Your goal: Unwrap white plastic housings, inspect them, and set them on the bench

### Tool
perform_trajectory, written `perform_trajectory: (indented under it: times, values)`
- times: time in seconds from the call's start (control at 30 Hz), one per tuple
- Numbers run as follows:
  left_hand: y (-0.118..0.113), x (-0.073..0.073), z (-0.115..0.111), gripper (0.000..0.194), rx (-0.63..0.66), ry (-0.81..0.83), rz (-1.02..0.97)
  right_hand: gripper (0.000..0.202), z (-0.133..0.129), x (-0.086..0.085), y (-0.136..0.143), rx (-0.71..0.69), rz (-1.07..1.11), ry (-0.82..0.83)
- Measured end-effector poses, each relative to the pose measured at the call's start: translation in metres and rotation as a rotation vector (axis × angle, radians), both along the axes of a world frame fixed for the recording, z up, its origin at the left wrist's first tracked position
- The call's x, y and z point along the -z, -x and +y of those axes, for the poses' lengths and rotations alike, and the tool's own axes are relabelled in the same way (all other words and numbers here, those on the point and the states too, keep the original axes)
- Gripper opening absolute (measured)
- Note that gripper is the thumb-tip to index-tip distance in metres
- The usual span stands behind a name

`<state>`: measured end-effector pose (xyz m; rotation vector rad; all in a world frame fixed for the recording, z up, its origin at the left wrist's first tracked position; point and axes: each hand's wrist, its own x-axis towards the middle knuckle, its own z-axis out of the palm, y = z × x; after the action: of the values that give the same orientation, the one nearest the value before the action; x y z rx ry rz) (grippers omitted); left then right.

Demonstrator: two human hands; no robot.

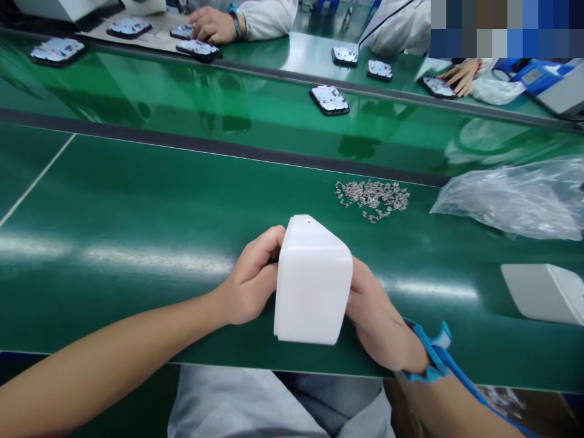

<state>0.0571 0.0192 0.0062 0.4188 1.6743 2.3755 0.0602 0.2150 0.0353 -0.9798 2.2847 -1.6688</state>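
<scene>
A white plastic housing (314,286) is held upright on edge above the green work surface, between my two hands. My left hand (255,277) grips its left side, with the fingertips partly hidden behind it. On the right side my right hand (376,313) holds the same housing, its fingers mostly out of sight behind it. A small hole shows in the housing's sloped top face. Beyond it lies a pile of small metal parts (374,196). Another white housing (542,292) rests at the right edge.
A clear plastic bag (515,198) lies at the right. Behind a dark rail (182,149) runs a green belt (264,112) carrying a black-and-silver unit (329,99). Across it, co-workers' hands (212,24) touch similar units. A blue strap (433,353) with a cord circles my right wrist.
</scene>
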Motion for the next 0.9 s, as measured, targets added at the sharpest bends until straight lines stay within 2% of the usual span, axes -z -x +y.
perform_trajectory:
  times: [0.13, 0.23, 0.4, 0.6, 0.73, 0.9]
  values:
    - [-0.0017, 0.0038, 0.001, 0.011, -0.032, 0.08, -0.037, 0.05, 0.0004, 0.0012, -0.0013, -0.052, -0.088, 0.049]
    - [-0.0016, 0.0047, 0.0005, 0.01, -0.046, 0.147, 0.003, 0.048, -0.0024, 0.0017, -0.0044, -0.037, -0.083, 0.011]
    - [0.0004, 0.0036, 0.0002, 0.013, -0.067, 0.176, 0.066, 0.048, 0.0001, 0.0005, -0.0074, -0.115, -0.159, -0.029]
    - [0.0008, 0.002, 0.0, 0.012, -0.068, 0.223, 0.077, 0.055, 0.0006, 0.0044, -0.0042, -0.084, -0.207, -0.005]
    - [0.001, 0.0023, -0.001, 0.011, -0.068, 0.24, 0.111, 0.058, 0.001, 0.0066, -0.0032, -0.116, -0.204, -0.017]
    - [0.0015, 0.0033, -0.002, 0.013, -0.067, 0.268, 0.109, 0.054, 0.0014, 0.0063, -0.0023, -0.097, -0.208, 0.024]
